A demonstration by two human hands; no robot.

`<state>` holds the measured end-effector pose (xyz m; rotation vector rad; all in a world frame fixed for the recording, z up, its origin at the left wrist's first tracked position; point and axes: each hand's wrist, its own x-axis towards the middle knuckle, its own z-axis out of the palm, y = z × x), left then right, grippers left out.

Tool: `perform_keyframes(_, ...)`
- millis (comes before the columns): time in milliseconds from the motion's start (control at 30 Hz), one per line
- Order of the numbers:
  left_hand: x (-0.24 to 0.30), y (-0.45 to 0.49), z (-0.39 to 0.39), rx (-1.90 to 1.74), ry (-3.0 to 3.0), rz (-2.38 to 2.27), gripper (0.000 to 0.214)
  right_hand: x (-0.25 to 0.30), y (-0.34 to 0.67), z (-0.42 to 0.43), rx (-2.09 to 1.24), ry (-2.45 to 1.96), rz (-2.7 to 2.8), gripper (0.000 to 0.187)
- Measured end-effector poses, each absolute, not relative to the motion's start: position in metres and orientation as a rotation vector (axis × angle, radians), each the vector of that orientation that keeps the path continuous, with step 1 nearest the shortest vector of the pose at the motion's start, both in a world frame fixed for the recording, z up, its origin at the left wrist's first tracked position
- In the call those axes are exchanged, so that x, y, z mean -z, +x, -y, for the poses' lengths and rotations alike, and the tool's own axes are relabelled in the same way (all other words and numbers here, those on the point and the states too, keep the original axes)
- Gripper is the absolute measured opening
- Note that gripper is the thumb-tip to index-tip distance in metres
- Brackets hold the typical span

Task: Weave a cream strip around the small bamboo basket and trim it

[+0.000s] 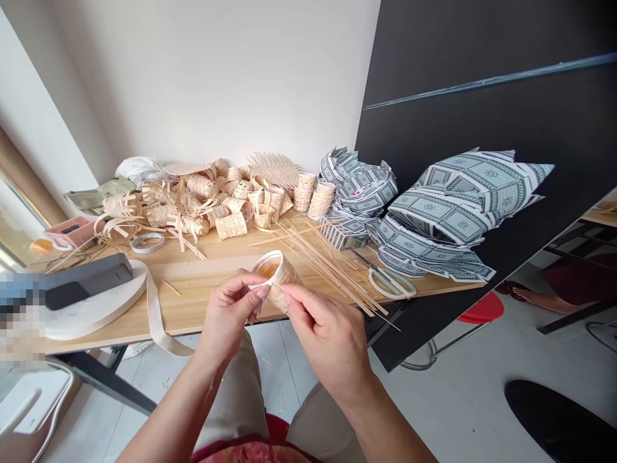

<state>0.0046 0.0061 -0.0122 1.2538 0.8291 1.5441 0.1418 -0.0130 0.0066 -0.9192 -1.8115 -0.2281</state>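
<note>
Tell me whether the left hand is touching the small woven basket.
Touching. The head view shows the left hand holding the small woven basket, with its fingers pressed against the basket's side.

We're in a craft workshop here: a wooden counter piled with woven bamboo baskets, loose bamboo strips, and scissors right there!

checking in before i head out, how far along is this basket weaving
Done: many small woven bamboo baskets heaped on the table, plus two upright woven cylinders. In hand: a small woven cup, held in the left hand, with the right hand close at its side. Left: loose bamboo strips lying beside them.
</note>
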Motion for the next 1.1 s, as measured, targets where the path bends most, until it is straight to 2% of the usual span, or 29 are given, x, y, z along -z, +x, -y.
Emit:
perform_keyframes(867, 0.0122, 0.0033, -0.0017, -1.594, 1.493, -0.896, 0.005, -0.0047, 0.1428, 0.0143, 0.238, -0.941, 1.809, 0.027)
perform_keyframes(1100, 0.0108, 0.0026, 0.0003, -1.72, 1.897, -1.051, 0.008, -0.0008, 0.1424, 0.015, 0.185, -0.996, 1.783, 0.025)
